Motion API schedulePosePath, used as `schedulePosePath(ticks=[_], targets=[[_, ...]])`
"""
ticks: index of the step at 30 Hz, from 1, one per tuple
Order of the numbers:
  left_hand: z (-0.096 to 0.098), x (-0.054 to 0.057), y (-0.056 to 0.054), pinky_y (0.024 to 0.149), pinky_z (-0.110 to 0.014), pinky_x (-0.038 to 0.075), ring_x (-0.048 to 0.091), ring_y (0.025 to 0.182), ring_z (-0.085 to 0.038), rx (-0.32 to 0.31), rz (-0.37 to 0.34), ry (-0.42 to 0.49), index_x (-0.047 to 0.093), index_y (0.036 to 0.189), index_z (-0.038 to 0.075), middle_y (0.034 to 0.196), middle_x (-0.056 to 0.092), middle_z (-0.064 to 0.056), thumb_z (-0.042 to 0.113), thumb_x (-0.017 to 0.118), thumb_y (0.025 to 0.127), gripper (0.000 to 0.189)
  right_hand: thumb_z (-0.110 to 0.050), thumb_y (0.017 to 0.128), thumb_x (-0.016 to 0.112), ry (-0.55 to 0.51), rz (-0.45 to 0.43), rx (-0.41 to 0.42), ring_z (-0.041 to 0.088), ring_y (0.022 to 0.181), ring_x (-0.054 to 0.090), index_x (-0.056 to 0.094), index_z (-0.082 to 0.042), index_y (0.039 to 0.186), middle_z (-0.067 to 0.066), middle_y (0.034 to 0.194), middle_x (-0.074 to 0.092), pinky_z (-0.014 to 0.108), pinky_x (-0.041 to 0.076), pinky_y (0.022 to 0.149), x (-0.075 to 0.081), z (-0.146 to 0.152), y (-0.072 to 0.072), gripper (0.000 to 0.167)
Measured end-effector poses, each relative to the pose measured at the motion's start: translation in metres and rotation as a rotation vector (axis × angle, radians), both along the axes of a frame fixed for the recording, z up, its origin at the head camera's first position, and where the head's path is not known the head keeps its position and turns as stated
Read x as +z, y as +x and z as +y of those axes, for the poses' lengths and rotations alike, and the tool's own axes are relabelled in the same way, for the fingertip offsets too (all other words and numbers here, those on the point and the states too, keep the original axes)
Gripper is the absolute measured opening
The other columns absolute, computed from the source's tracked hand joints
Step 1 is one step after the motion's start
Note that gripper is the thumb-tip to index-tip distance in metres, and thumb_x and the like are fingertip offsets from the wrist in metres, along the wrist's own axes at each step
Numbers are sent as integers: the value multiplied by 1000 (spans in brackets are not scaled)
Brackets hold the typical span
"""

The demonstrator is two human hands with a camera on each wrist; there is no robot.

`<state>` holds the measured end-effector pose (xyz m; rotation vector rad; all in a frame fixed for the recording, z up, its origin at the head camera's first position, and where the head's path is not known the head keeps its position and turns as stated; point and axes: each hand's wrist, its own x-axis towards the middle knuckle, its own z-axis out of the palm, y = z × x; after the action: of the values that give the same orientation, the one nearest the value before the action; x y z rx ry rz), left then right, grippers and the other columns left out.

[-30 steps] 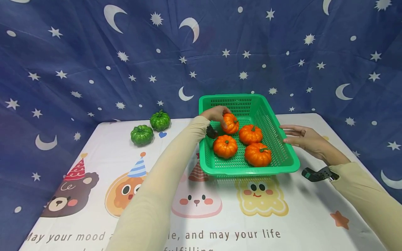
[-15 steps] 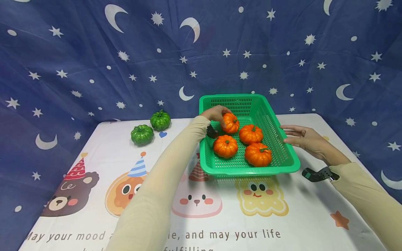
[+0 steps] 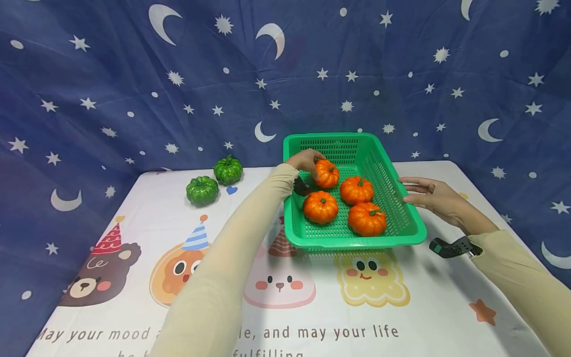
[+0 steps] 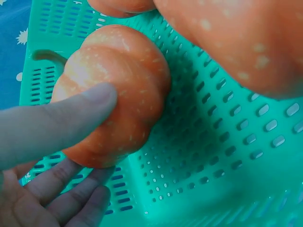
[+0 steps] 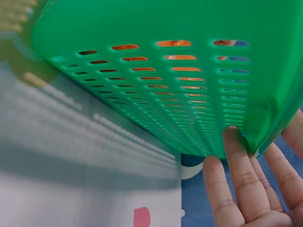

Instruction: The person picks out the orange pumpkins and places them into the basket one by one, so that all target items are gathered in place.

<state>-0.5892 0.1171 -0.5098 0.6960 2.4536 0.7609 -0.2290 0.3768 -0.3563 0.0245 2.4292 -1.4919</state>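
In the head view, my left hand (image 3: 307, 162) reaches into a green plastic basket (image 3: 357, 243) and grips a small orange pumpkin (image 3: 327, 173) near its back left corner. The left wrist view has the thumb lying across this pumpkin (image 4: 118, 94) and the other fingers beneath it, its stem pointing away to the left. Several more orange pumpkins lie in the basket, among them one at front left (image 3: 320, 208), one at front right (image 3: 367, 219) and one behind that (image 3: 356, 191). My right hand (image 3: 434, 198) touches the basket's right side from outside, fingers extended along the slotted wall (image 5: 165, 85).
Two green pumpkins (image 3: 202, 191) (image 3: 228, 170) stand left of the basket on a white cartoon-printed tablecloth (image 3: 348, 322). Behind the table hangs a dark blue curtain (image 3: 312, 119) with moons and stars.
The pumpkin in my left hand has shifted very slightly to the left and away from me. My right hand and the basket hold their places.
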Motion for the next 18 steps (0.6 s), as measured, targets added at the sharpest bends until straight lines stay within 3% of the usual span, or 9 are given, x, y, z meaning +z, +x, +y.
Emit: schedulePosePath(ticks=[2, 3, 4, 7, 8, 12, 14, 15, 18], targets=[[10, -41, -45, 79, -33, 55, 54, 114, -16, -4, 9, -2, 51, 125, 48, 133, 52, 6, 27, 97, 35, 103, -24, 90, 64, 0, -1, 0, 38, 141, 22, 28, -13, 148, 14, 151, 28, 52, 28, 113, 0, 0, 0, 69], [12, -48, -54, 79, -33, 55, 55, 114, -15, -3, -2, -3, 51, 124, 49, 133, 52, 8, 28, 97, 34, 103, -24, 90, 64, -4, -2, 0, 37, 141, 23, 28, -13, 148, 14, 151, 28, 53, 27, 113, 0, 0, 0, 70], [12, -45, -51, 79, -32, 55, 55, 113, -14, -1, -4, -1, 51, 123, 50, 132, 53, 8, 28, 97, 33, 103, -25, 90, 64, 1, -2, -1, 35, 140, 26, 28, -13, 148, 12, 150, 30, 53, 28, 113, 0, 0, 0, 69], [2, -8, -7, 78, -31, 55, 56, 111, -16, 2, 20, 4, 54, 125, 44, 131, 55, 4, 22, 97, 38, 99, -26, 90, 64, 20, 1, -3, 23, 134, 36, 28, -15, 148, -2, 141, 40, 50, 32, 112, 0, 1, -1, 69], [-3, 23, 26, 82, -32, 55, 55, 114, -18, 8, 7, -9, 54, 129, 37, 134, 53, 0, 16, 94, 48, 93, -26, 90, 63, 24, 2, -2, 19, 131, 38, 29, -15, 148, -6, 138, 41, 49, 32, 112, 0, 1, -1, 69], [-22, 87, 98, 86, -30, 54, 54, 118, -18, -29, -44, 37, 55, 132, 26, 136, 52, -4, 4, 86, 62, 80, -26, 90, 63, 22, 4, -1, 13, 128, 39, 29, -15, 148, -10, 135, 42, 50, 32, 112, -1, 1, -1, 68], [-29, 113, 126, 91, -29, 52, 50, 123, -17, -48, -87, 38, 54, 133, 24, 139, 49, -4, 1, 82, 67, 75, -26, 90, 64, 12, 2, -2, 19, 131, 37, 29, -15, 148, -7, 137, 41, 51, 30, 112, -1, 1, -1, 68], [-32, 115, 129, 91, -29, 52, 49, 124, -17, -59, -87, 41, 53, 133, 25, 140, 48, -4, 1, 82, 67, 76, -25, 90, 64, 6, 1, -4, 23, 134, 35, 29, -15, 148, -4, 139, 41, 52, 29, 112, -1, 1, -1, 68], [-37, 142, 160, 98, -33, 49, 42, 132, -23, -66, -80, -6, 48, 139, 20, 146, 42, -11, -5, 73, 76, 73, -24, 89, 64, -13, -4, -4, 34, 139, 27, 29, -14, 148, 5, 144, 36, 55, 26, 113, -1, 1, -1, 69]])
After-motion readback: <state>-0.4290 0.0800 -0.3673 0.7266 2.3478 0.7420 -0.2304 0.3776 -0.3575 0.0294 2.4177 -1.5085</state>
